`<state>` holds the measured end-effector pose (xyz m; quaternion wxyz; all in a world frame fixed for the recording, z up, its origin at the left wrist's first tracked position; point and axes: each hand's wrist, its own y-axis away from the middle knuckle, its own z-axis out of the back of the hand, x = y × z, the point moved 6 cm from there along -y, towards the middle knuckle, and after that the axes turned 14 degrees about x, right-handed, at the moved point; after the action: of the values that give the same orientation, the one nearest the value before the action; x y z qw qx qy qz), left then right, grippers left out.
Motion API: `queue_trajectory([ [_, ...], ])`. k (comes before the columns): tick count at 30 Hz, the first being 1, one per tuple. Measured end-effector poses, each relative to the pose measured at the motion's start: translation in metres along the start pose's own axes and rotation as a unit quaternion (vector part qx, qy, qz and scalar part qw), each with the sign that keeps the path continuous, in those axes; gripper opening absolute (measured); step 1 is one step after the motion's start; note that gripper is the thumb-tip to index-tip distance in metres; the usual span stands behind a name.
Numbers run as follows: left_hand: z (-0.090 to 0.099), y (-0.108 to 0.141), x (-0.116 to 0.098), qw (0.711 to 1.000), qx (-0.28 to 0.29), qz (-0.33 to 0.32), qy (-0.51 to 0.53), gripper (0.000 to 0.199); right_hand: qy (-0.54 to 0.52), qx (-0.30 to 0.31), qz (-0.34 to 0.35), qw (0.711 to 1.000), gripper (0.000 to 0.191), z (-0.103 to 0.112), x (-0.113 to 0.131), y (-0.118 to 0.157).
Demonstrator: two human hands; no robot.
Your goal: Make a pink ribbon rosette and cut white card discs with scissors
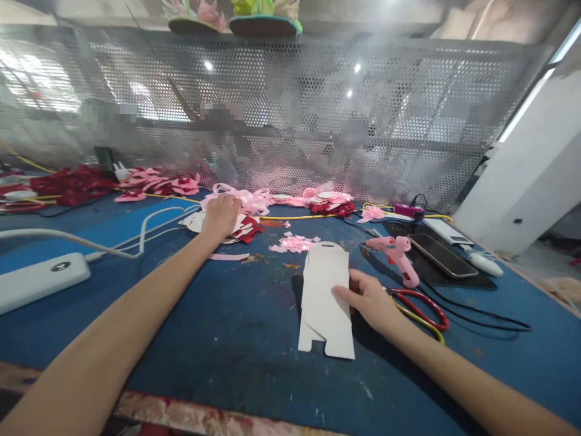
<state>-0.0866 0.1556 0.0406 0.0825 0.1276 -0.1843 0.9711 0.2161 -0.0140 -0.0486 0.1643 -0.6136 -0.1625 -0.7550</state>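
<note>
My right hand [370, 300] grips the right edge of a flat, folded white cardboard box [327, 297], thumb on top. The box has a rounded top with a slot and notched flaps at its lower end; it is held over the blue table. My left hand [221, 215] is stretched far forward, fingers curled into a bunch of pink ribbon [254, 201]; its fingertips are partly hidden. Under and beside that hand lie white and red cut pieces [247, 230]. Small pink scraps [295, 243] lie just beyond the box.
Right of the box are a pink glue gun [394, 254], red-and-yellow-handled scissors [422, 309], a phone [442, 254] and a white mouse [485, 264]. A white power strip [43, 278] with a cable lies left. Behind stands a perforated metal screen [290, 121]; red ribbon heaps [72, 184] lie far left.
</note>
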Motion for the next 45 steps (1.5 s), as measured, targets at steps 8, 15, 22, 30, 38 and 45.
queue_trajectory([
  [8, 0.066, 0.024, -0.056, 0.974, -0.099, -0.101, 0.179, 0.024, -0.017, -0.008, 0.017, 1.0, 0.024, 0.001, 0.0, 0.002],
  [15, 0.068, 0.069, -0.128, 0.849, 0.04, -0.148, 0.506, 0.022, -0.074, -0.071, 0.062, 0.993, 0.028, 0.009, 0.008, 0.008],
  [22, 0.029, 0.118, -0.185, 0.517, 0.294, -0.087, 0.799, 0.047, -0.08, -0.113, 0.065, 0.988, 0.03, 0.013, 0.006, 0.011],
  [30, 0.027, 0.115, -0.165, 0.519, 0.352, -0.046, 0.778, 0.033, 0.211, -0.047, -0.006, 0.976, 0.031, 0.059, 0.051, 0.031],
  [38, 0.042, 0.104, -0.133, 0.799, 0.357, -0.121, 0.468, 0.024, 0.526, 0.067, -0.24, 0.813, 0.022, 0.104, 0.018, 0.066],
  [45, 0.033, 0.095, -0.129, 0.833, 0.319, -0.178, 0.415, 0.025, 0.575, -0.008, -0.232, 0.785, 0.012, 0.087, 0.014, 0.055],
])
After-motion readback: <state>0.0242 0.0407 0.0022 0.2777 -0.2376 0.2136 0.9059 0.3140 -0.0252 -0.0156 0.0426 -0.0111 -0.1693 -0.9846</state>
